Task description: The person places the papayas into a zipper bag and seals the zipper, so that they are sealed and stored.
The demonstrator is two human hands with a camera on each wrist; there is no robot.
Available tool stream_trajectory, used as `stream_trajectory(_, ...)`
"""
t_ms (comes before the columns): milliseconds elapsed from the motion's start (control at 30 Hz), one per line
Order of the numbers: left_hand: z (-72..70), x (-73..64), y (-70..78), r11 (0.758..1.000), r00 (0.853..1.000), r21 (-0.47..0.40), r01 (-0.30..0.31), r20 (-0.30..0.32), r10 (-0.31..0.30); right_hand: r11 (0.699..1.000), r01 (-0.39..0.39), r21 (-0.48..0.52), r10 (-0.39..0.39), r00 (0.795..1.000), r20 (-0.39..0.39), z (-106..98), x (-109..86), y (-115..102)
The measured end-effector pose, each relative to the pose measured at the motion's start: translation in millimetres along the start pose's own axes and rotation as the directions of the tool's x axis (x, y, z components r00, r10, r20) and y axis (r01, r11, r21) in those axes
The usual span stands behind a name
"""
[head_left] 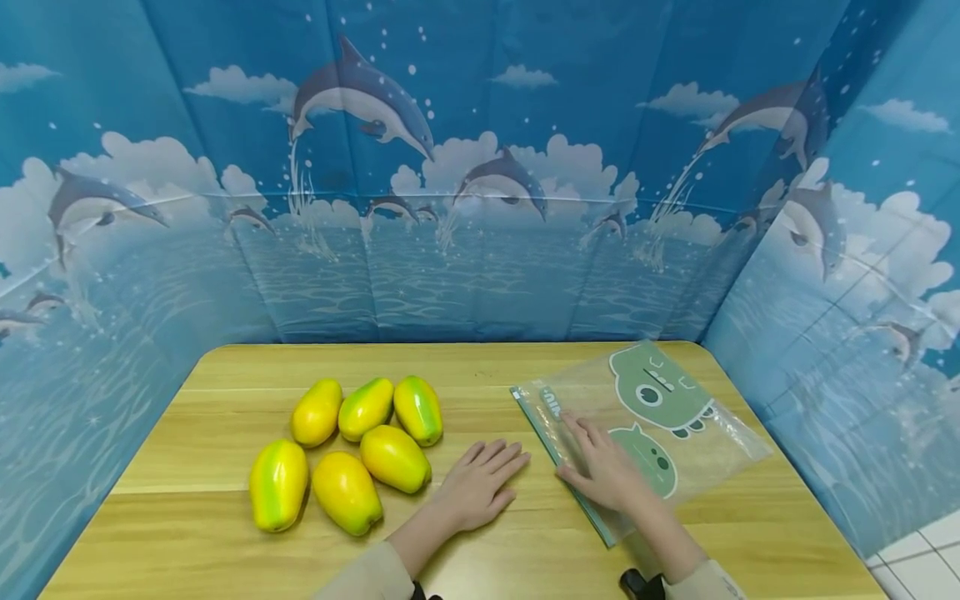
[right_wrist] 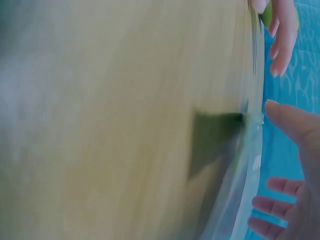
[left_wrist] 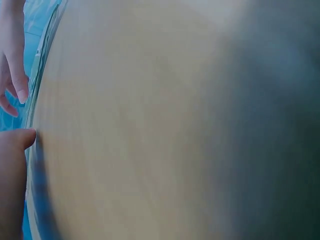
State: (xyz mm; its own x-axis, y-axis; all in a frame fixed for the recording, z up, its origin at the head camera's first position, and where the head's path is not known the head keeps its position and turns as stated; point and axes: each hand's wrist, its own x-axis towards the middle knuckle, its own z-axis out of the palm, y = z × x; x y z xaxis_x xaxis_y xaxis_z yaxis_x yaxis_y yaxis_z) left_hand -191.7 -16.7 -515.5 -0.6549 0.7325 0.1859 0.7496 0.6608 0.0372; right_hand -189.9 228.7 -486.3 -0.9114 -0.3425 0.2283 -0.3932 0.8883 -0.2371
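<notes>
A clear plastic zip bag (head_left: pixel 720 454) printed with green cartoon dinosaurs lies flat at the right of the table, its green zip edge (head_left: pixel 551 450) facing left. My right hand (head_left: pixel 603 467) is over the bag beside that edge, fingers spread and holding nothing. Between the bag and the fruits, my left hand (head_left: pixel 480 492) rests palm down on the wood with its fingers straight. To its left sit several yellow papaya-like fruits (head_left: pixel 395 458) with green streaks. The left wrist view catches just the thumb side of my left hand (left_wrist: pixel 15 155).
The wooden table (head_left: pixel 187 542) has rounded far corners. A blue curtain (head_left: pixel 480 275) with dolphins hangs behind it and along both sides. White floor tiles (head_left: pixel 918 558) show at the lower right.
</notes>
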Motion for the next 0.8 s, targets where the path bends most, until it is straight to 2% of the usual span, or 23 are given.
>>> stream_trajectory(233, 7.0, 12.0, 6.1, 1.000, 0.999, 0.019, 0.017, 0.048, -0.018, 1.000, -0.001, -0.024, 0.003, 0.998, 0.065, 3, 0.1, -4)
stream_trajectory(433, 10.7, 22.2, 10.6, 0.999, 0.997, 0.026, 0.039, 0.061, -0.040, 0.999, -0.003, -0.039, 0.007, 0.996, 0.090, 3, 0.3, -6)
stream_trajectory(633, 11.3, 27.5, 14.3, 0.997, 0.993, 0.046, 0.060, 0.102, -0.065, 0.999, -0.005, -0.036, 0.009, 0.994, 0.109, 3, 0.1, -7)
stream_trajectory(800, 10.0, 30.1, 16.3, 0.996, 0.991, 0.055, 0.073, 0.108, -0.079, 0.999, 0.005, -0.046, 0.001, 0.992, 0.123, 7, -0.6, -6)
